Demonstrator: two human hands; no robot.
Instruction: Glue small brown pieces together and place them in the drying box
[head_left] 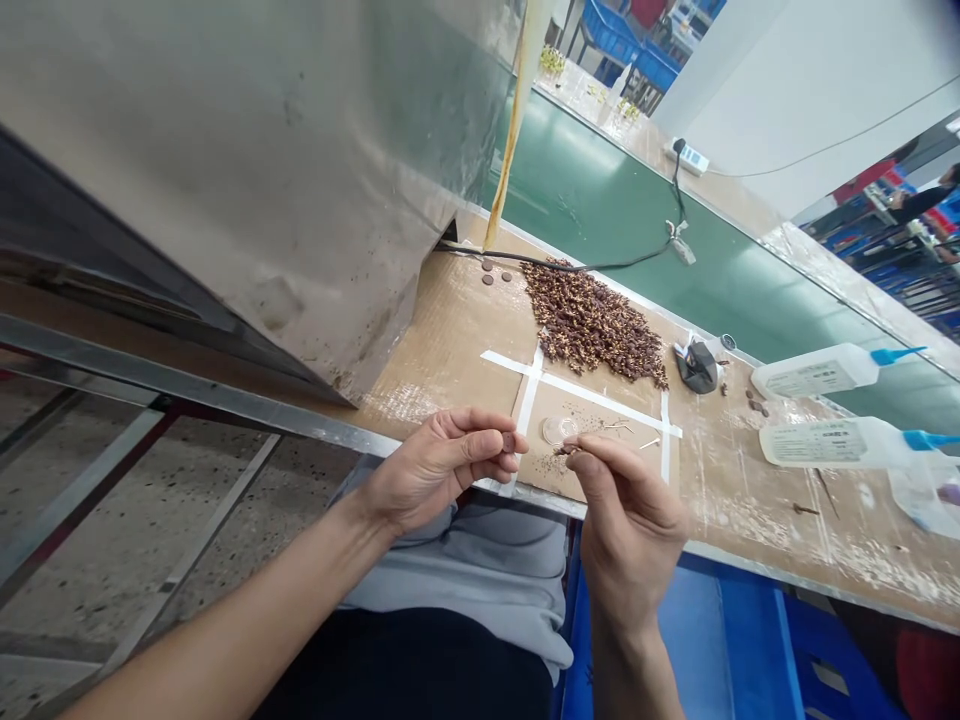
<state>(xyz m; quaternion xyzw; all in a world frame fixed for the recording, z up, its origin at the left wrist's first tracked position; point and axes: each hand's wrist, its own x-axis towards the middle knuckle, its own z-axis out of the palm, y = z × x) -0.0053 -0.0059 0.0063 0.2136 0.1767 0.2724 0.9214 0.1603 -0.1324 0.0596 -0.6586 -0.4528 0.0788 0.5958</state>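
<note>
My left hand (442,465) is closed in a pinch on a small brown disc (508,441), held just off the near edge of the workbench. My right hand (626,510) is also closed, its fingertips pinching a tiny dark brown part (564,449) close to the disc. Both hands hover over a cardboard mat (592,425) framed with white tape strips. On the mat lie a small clear round dish (559,430) and a few thin pins (619,427). A large heap of small brown parts (592,325) sits beyond the mat.
A big grey metal housing (262,170) looms at the left. Two white squeeze bottles with blue tips (817,372) (840,441) lie at the right, by a small black holder (697,366). A black cable (600,266) crosses the green conveyor belt (637,220). A blue crate (720,640) stands below.
</note>
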